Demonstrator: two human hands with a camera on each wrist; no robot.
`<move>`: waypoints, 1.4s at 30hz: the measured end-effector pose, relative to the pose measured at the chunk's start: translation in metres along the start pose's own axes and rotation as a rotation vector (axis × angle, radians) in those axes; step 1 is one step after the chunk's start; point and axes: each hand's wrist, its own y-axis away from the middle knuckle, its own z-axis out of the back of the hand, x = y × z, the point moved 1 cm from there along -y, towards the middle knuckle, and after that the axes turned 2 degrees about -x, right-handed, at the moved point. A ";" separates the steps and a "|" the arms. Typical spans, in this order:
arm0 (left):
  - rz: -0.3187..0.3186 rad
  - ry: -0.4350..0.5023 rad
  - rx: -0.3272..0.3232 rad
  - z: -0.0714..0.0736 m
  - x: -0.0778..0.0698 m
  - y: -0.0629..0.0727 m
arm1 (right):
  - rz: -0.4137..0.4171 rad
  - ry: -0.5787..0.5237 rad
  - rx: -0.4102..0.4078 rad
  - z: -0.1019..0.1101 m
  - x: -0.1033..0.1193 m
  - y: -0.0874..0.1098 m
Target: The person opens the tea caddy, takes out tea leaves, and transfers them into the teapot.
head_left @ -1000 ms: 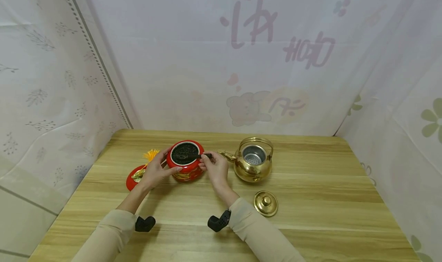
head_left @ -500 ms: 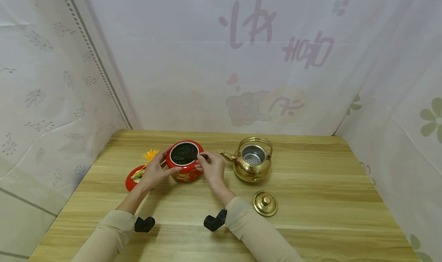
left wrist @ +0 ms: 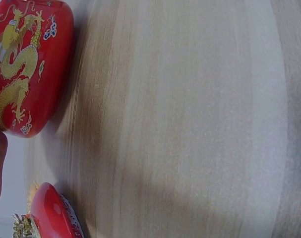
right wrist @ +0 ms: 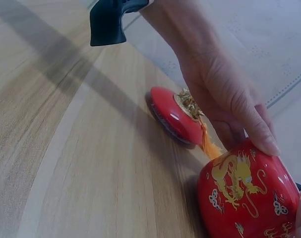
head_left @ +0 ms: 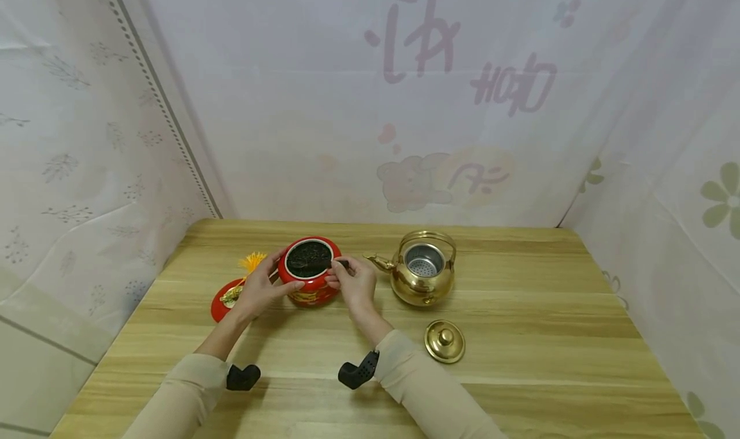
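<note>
The fingers of your right hand [head_left: 357, 283] pinch a short, dark, slim handle [head_left: 344, 263] at the right side of the jar's mouth; you cannot tell its far end from the dark contents. Your left hand [head_left: 263, 288] grips the round, glossy red jar with gold dragons [head_left: 315, 295], its thumb on the near shoulder and its other fingers round the left side. That jar stands lidless, left of the bench's middle, its pale-rimmed opening showing dark, leafy-looking contents [head_left: 308, 258].

Just beyond your left wrist, partly hidden by it, lies the domed red lid with a gold ornament [head_left: 221, 303], its orange-yellow tassel [head_left: 253, 260] spread towards the jar. To the right of your right hand stands a shiny, round brass-coloured teapot [head_left: 423, 291], spout pointing left, handle raised, a perforated silver metal strainer [head_left: 424, 261] in its open mouth. Nearer you lies a round brass-coloured lid [head_left: 445, 341], knob up. Everything rests on the pale wood-grained bench [head_left: 555, 336], and black wrist devices [head_left: 243, 377] sit at your cream sleeves [head_left: 191, 381].
</note>
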 end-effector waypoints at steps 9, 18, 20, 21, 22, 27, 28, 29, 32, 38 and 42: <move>-0.003 0.024 0.006 0.000 0.002 0.000 | -0.008 -0.028 -0.032 0.003 0.000 0.002; -0.006 0.015 0.010 0.000 0.001 0.000 | -0.004 -0.029 -0.051 0.010 -0.013 -0.005; -0.006 0.013 0.010 0.000 0.001 0.000 | 0.004 -0.043 -0.053 0.011 -0.018 -0.008; -0.006 0.013 0.008 0.000 0.001 0.000 | 0.005 -0.049 -0.054 0.012 -0.021 -0.010; -0.006 0.011 0.008 0.000 0.001 0.000 | 0.009 -0.052 -0.055 0.013 -0.022 -0.010; -0.011 0.004 0.003 0.001 0.001 0.000 | 0.036 -0.059 -0.072 0.016 -0.023 -0.011; -0.012 0.001 0.004 0.001 0.001 0.000 | 0.042 -0.063 -0.077 0.017 -0.022 -0.011; -0.014 0.003 0.002 0.001 0.001 0.000 | 0.049 -0.067 -0.081 0.017 -0.021 -0.011; -0.011 -0.003 0.004 0.001 0.001 0.001 | 0.064 -0.080 -0.084 0.018 -0.017 -0.010; 0.000 0.006 0.011 0.001 -0.002 0.001 | 0.098 -0.110 -0.048 0.020 -0.008 -0.007; -0.005 0.015 0.014 0.001 -0.002 0.001 | 0.116 -0.122 -0.033 0.022 -0.001 -0.007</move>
